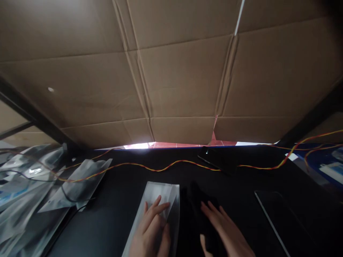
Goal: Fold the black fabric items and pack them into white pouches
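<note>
My left hand (152, 228) rests over a translucent plastic sleeve (160, 191) on the black table, its fingers apart and lying on it. To its right, my right hand (225, 228) has its fingers over a long, dark object (197, 203), with the thumb on its left side. This object blends into the black tabletop, so I cannot make out its kind. A flat dark panel with a pale edge (278, 214) lies to the right of that hand. Beyond both hands is a black phone (214, 157).
A twisted red-and-yellow wire (160, 167) runs across the table beyond my hands. Several clear plastic bags (29, 189) and a dark cable (64, 225) lie at left. A blue tray (318, 164) stands at right. Folded cardboard (182, 78) rises behind, between dark frame bars.
</note>
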